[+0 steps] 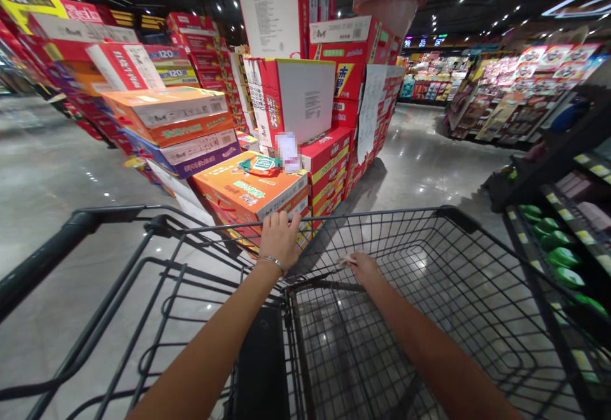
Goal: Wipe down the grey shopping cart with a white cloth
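My left hand (279,240), with a bracelet at the wrist, has its fingers curled over the top rim of a black wire shopping cart (458,218). My right hand (366,270) is inside the basket area with its fingers closed around something small and pale (348,259), too small to name. Just beyond the left hand lies an orange carton (229,181). On it rest a green and orange packet (264,165) and a pale item blurred by pixelation (288,153). The cart's wire basket holds nothing that I can see.
Stacked red cartons (329,153) rise ahead, with a large pinkish tub (392,1) on top. Orange and purple cartons (184,124) stand to the left. At the right, a dark shelf (534,242) carries green-lidded containers (562,257). A glossy floor (415,146) runs between the displays.
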The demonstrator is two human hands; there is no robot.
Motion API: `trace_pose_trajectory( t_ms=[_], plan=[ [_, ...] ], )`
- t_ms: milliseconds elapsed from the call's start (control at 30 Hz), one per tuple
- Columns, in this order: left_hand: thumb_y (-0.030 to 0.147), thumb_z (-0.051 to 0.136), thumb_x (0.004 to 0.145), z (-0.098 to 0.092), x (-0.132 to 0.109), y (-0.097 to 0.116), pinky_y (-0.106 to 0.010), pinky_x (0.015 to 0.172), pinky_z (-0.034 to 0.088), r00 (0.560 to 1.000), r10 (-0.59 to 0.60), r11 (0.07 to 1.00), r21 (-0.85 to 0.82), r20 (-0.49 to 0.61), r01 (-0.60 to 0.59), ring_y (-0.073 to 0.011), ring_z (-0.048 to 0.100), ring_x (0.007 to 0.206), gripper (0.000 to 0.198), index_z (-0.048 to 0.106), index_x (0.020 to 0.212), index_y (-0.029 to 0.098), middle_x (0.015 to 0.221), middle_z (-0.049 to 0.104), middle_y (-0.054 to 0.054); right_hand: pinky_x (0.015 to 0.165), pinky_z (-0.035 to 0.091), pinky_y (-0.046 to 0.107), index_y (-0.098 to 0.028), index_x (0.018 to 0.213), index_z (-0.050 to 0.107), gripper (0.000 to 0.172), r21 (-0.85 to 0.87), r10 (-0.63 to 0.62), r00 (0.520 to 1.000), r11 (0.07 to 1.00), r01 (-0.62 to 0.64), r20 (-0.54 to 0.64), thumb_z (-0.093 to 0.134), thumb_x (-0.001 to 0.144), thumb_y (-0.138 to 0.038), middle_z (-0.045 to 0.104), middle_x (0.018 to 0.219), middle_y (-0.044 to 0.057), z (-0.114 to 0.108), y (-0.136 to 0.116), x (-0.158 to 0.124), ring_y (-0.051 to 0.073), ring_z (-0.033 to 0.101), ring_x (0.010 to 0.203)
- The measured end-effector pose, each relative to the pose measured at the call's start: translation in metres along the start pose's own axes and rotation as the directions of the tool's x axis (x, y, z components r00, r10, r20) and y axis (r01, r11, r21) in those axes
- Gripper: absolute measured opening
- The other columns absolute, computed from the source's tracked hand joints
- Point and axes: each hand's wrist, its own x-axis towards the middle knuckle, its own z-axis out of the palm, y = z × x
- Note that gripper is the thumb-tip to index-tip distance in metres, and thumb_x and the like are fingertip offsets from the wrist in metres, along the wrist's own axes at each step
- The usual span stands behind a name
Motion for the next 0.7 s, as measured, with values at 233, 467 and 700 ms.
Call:
trace_pose_trajectory(
  t_ms=[233, 467, 700],
  plan=[
    [0.036, 0.066, 0.067, 0.002, 0.002, -0.001, -0.042, 0.080, 0.034, 1.000, -0.011, 0.999, 0.030, -0.002, 0.011, -0.0315, 0.045, 0.091, 0.059, 0.052, 0.118, 0.012, 0.095, 0.051, -0.015, 0.047, 0.048, 0.021, -0.020, 0.057, 0.040, 0.024, 0.167, 0.063, 0.996, 0.983, -0.072, 0.056, 0.053, 0.056, 0.000, 0.050, 0.048, -0.005, 0.013, -0.013, 0.000, 0.010, 0.053, 0.048],
    [0.030, 0.058, 0.078, 0.009, 0.006, 0.001, -0.041, 0.076, 0.034, 0.999, -0.043, 0.996, 0.077, -0.032, 0.045, -0.0303, 0.047, 0.086, 0.039, 0.056, 0.112, 0.012, 0.089, 0.053, -0.015, 0.047, 0.046, 0.020, -0.019, 0.058, 0.044, 0.021, 0.229, 0.031, 0.980, 0.970, -0.077, 0.196, 0.054, 0.053, -0.002, 0.053, 0.052, -0.003, 0.005, -0.027, -0.009, 0.011, 0.054, 0.051],
    [0.024, 0.054, 0.079, 0.015, 0.007, -0.004, -0.040, 0.073, 0.035, 0.997, -0.026, 0.997, 0.072, -0.079, 0.032, -0.0308, 0.048, 0.084, 0.031, 0.059, 0.108, 0.013, 0.085, 0.053, -0.014, 0.043, 0.043, 0.022, -0.015, 0.065, 0.054, 0.014, 0.041, 0.097, 0.968, 0.993, -0.109, 0.231, 0.052, 0.057, -0.004, 0.059, 0.060, 0.001, -0.032, -0.047, -0.009, 0.012, 0.054, 0.050]
  ],
)
